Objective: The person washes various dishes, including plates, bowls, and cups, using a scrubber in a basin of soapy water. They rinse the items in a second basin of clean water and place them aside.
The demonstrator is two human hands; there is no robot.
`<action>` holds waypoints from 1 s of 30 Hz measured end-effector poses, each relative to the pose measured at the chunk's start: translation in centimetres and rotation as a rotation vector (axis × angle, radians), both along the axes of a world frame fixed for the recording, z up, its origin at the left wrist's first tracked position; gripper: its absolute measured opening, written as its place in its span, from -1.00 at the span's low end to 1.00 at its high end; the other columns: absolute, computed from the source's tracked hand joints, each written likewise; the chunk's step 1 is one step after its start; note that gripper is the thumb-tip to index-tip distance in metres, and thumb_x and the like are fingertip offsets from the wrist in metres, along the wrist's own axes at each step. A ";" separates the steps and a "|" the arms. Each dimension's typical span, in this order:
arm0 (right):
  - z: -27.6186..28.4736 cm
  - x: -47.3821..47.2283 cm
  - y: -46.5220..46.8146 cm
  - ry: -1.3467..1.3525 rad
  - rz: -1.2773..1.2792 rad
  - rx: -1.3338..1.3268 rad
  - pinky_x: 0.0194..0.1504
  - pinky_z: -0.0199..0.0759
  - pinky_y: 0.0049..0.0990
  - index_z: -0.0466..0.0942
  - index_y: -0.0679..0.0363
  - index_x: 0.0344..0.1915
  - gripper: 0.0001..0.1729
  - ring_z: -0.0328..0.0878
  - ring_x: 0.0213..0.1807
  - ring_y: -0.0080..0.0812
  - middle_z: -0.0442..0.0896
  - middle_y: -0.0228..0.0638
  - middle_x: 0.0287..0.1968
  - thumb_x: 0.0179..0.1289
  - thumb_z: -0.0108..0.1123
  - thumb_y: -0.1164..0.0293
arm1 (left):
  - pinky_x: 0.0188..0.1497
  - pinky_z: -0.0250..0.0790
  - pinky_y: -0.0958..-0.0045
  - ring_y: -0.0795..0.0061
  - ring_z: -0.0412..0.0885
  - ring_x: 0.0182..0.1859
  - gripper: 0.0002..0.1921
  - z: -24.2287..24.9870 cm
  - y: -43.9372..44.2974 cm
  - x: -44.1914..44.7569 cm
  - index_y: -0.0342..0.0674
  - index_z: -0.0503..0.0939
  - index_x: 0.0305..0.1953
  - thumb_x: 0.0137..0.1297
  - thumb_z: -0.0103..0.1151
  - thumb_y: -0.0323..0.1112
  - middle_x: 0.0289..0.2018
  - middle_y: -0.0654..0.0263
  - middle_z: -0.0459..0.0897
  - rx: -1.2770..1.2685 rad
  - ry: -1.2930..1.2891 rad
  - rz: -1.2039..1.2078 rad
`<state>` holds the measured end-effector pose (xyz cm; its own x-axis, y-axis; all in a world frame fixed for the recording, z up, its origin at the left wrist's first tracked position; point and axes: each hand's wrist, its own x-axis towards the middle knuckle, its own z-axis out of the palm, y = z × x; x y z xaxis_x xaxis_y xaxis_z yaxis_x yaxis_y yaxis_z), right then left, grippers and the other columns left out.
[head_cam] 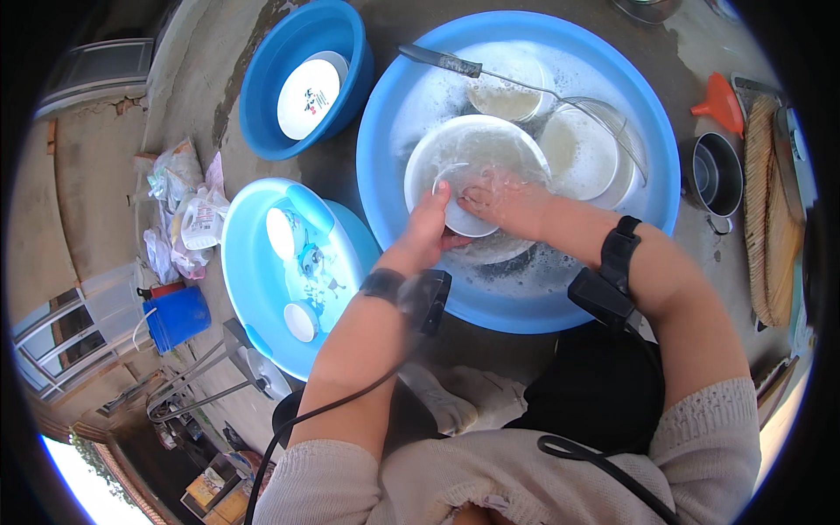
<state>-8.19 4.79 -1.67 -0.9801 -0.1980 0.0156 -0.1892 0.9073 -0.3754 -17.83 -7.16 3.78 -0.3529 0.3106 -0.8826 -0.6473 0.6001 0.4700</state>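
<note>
My left hand (430, 220) grips a small white bowl (474, 228) by its left side, the thumb at its rim. My right hand (508, 202) reaches into this bowl with bent fingers. Splashing or a clear film blurs its fingers, so I cannot tell whether it holds anything. Both hands are over a large white bowl (420, 164) of cloudy water, which sits in a wide blue basin (387, 262) of suds. Further white bowls (581, 154) lie in the foamy water beyond. A wire-mesh skimmer (446, 62) rests across the basin, its dark handle over the far-left rim.
At the far left, a darker blue basin (262, 125) holds white plates (308, 98). A light-blue tub (246, 295) with white cups (302, 321) stands nearer. To the right are a metal mug (716, 174), an orange funnel (720, 105) and a woven mat (761, 216). Cables hang from both wrist devices.
</note>
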 end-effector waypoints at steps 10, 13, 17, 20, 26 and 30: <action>1.2 -0.4 0.2 0.200 0.068 -0.158 0.24 0.28 -0.21 0.45 0.22 0.08 -0.59 0.45 0.19 -0.09 0.54 -0.14 0.14 0.20 0.05 0.43 | 0.16 0.39 0.14 0.18 0.39 0.21 -0.41 -0.4 -0.4 0.0 -0.19 0.08 0.34 0.50 -0.23 0.08 0.24 0.05 0.29 0.044 -0.006 0.018; 1.0 -0.4 0.1 -0.013 -0.019 -0.204 0.26 0.25 -0.20 0.43 0.19 0.13 -0.55 0.42 0.23 -0.09 0.51 -0.11 0.17 0.21 0.04 0.43 | 0.10 0.43 0.13 0.21 0.43 0.15 -0.40 1.5 1.0 0.7 -0.18 0.06 0.36 0.49 -0.21 0.09 0.21 0.10 0.31 0.048 0.010 0.263; 0.8 -0.4 0.3 -0.189 -0.092 -0.485 0.30 0.21 -0.22 0.42 0.13 0.18 -0.51 0.39 0.27 -0.13 0.48 -0.11 0.21 0.20 0.05 0.46 | 0.13 0.37 0.14 0.25 0.45 0.09 -0.44 1.1 1.5 1.8 -0.18 0.15 0.29 0.48 -0.18 0.08 0.19 0.16 0.33 0.055 0.218 0.361; 1.7 -0.6 0.4 0.318 0.054 -0.015 0.27 0.26 -0.21 0.44 0.15 0.14 -0.53 0.42 0.23 -0.12 0.50 -0.09 0.18 0.18 0.07 0.47 | 0.07 0.40 0.18 0.30 0.49 0.05 -0.49 0.7 -0.1 -0.3 -0.18 0.19 0.26 0.49 -0.18 0.05 0.14 0.19 0.38 -0.042 0.064 0.019; 1.9 -0.3 0.5 -0.457 -0.083 -0.434 0.42 -0.02 -0.20 0.49 0.13 0.09 -0.60 0.13 0.45 -0.27 0.31 -0.24 0.35 0.22 0.01 0.45 | 0.03 0.43 0.16 0.17 0.45 0.12 -0.37 -0.9 -0.3 1.9 -0.05 0.03 0.41 0.46 -0.13 0.07 0.17 0.08 0.37 0.074 0.300 0.338; -0.5 1.0 1.5 0.047 -0.129 -0.084 0.31 0.16 -0.22 0.51 0.17 0.03 -0.63 0.21 0.38 -0.21 0.36 -0.22 0.29 0.21 0.01 0.44 | 0.15 0.33 0.20 0.08 0.45 0.15 -0.40 -0.2 -1.7 -0.2 -0.08 0.14 0.38 0.46 -0.16 0.09 0.21 0.05 0.37 -0.252 0.824 -0.128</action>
<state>-7.23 6.33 -2.16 -0.9951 -0.0666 0.0727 -0.0921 0.8911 -0.4443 -18.07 -8.83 3.59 -0.8852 0.2214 -0.4092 -0.0796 0.7944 0.6021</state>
